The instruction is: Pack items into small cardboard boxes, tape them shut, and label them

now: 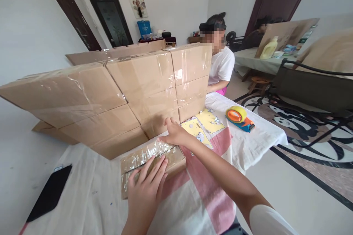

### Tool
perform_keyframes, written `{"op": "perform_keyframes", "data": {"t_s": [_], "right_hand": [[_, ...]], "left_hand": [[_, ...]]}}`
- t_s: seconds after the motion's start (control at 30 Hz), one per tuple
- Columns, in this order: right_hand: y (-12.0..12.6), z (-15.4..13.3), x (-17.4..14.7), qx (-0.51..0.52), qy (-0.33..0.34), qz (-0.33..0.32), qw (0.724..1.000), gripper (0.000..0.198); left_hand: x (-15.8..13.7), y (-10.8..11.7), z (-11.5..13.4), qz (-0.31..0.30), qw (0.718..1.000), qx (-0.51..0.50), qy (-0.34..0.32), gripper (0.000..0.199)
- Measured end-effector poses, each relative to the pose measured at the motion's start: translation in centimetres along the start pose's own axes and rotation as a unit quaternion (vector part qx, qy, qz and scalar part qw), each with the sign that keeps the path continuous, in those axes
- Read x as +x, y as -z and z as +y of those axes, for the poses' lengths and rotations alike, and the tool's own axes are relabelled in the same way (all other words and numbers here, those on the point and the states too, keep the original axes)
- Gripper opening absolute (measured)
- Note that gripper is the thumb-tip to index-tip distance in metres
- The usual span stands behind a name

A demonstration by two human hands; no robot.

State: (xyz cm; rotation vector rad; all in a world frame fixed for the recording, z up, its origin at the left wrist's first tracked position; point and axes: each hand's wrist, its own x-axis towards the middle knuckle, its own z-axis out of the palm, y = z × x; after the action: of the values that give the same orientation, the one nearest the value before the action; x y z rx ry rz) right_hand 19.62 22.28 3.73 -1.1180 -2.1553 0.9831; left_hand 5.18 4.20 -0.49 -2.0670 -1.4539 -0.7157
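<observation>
From afar I'm resting the left hand (147,180), fingers extended, on one glossy-taped oblong box (139,159), on cloth (103,196) before nine rectangular cardboard panels (150,71), and half-curling the right hand (175,134) at the box's far edge, grip unclear.

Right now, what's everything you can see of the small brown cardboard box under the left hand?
The small brown cardboard box is flat, oblong and looks closed, with shiny clear tape across its top and a dark lengthwise seam. It lies on the white-and-pink cloth, in front of the tall brown cardboard wall. The left hand rests on top; the right hand is at its far edge, perhaps touching the tape.
</observation>
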Motion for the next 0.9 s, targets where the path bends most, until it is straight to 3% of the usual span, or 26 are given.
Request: {"op": "perform_keyframes", "data": {"t_s": [0.13,0.33,0.47,0.53,0.63,0.73,0.8,0.9], "right_hand": [[-1.3,0.9,0.2,0.113,-0.055,-0.021,0.992,0.020],[-2.9,1.4,-0.3,0.195,-0.109,0.002,0.975,0.020],[-2.3,1.6,-2.0,0.223,-0.109,0.018,0.968,0.012],[-1.5,2.5,-4.2,0.257,-0.051,-0.021,0.965,0.030],[-0.6,4.8,-8.6,0.283,0.055,-0.141,0.947,0.098],[-0.8,6.7,-12.6,0.197,0.063,-0.178,0.962,0.155],[-1.2,7.3,-14.3,0.131,0.073,-0.144,0.978,0.167],[-1.4,7.7,-16.2,0.091,0.129,-0.058,0.986,0.153]], "left_hand": [[0.1,-0.3,-0.2,0.027,0.998,0.030,-0.039,0.032],[-0.1,-0.6,-0.8,0.058,0.992,0.050,-0.099,0.030],[-0.8,-0.4,-1.1,0.062,0.988,0.057,-0.126,0.029],[-1.3,-0.4,-1.1,0.079,0.988,0.068,-0.117,0.029],[-2.2,-0.4,-1.1,0.105,0.988,0.063,-0.097,0.029],[-2.9,-0.3,-0.9,0.122,0.987,0.046,-0.090,0.028],[-3.2,-0.1,-0.7,0.127,0.986,0.042,-0.100,0.028],[-3.6,0.0,-0.2,0.164,0.980,0.024,-0.112,0.025]]}}
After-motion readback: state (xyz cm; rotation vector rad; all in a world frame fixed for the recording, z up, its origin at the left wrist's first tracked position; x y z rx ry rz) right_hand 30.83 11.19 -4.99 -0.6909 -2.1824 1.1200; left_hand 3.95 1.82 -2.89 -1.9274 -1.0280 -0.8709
